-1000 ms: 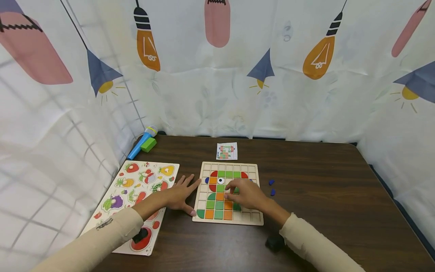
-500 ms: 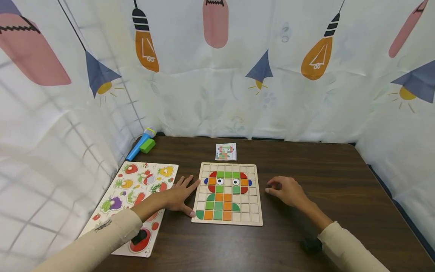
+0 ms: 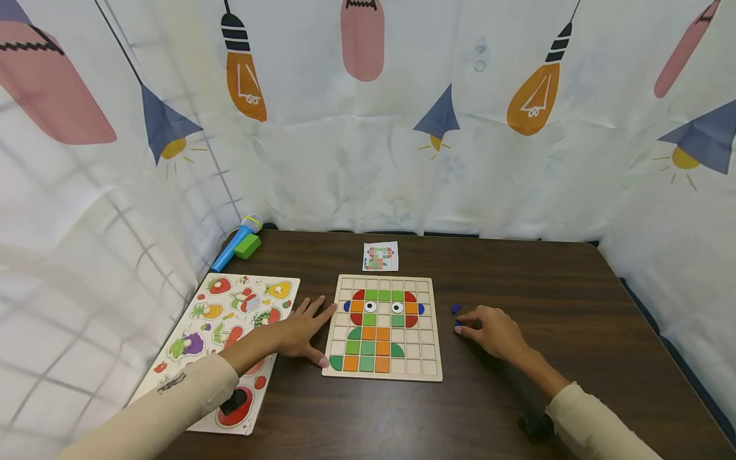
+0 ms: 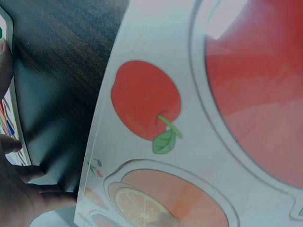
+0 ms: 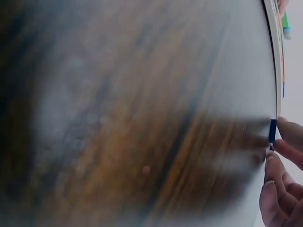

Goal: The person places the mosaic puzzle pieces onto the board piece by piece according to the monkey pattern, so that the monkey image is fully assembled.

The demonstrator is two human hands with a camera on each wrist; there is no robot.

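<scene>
My left hand [image 3: 301, 332] lies with fingers spread, its thumb touching the lower left edge of a wooden grid board [image 3: 416, 367]. Red, orange, green and blue tiles fill part of the board, along with two round eye tiles [image 3: 397, 308]. To the right of the board, my right hand [image 3: 494, 332] pinches a small blue tile [image 5: 272, 131] at the table surface. Another blue tile [image 3: 456, 308] lies just beyond its fingertips. In the left wrist view, the fingers of the left hand [image 4: 19, 189] show at the left edge.
A fruit puzzle board [image 3: 198, 306] lies under the left forearm. Behind it are a blue toy microphone [image 3: 232, 248] and a green block [image 3: 248, 246]. A small printed pattern card [image 3: 380, 256] lies beyond the grid board. A printed curtain [image 3: 322, 172] hangs behind the dark table [image 3: 529, 275].
My right hand has moved off the grid board to the right, down to the blue tiles, and now pinches one. Both eye tiles show on the board. The left hand stays put.
</scene>
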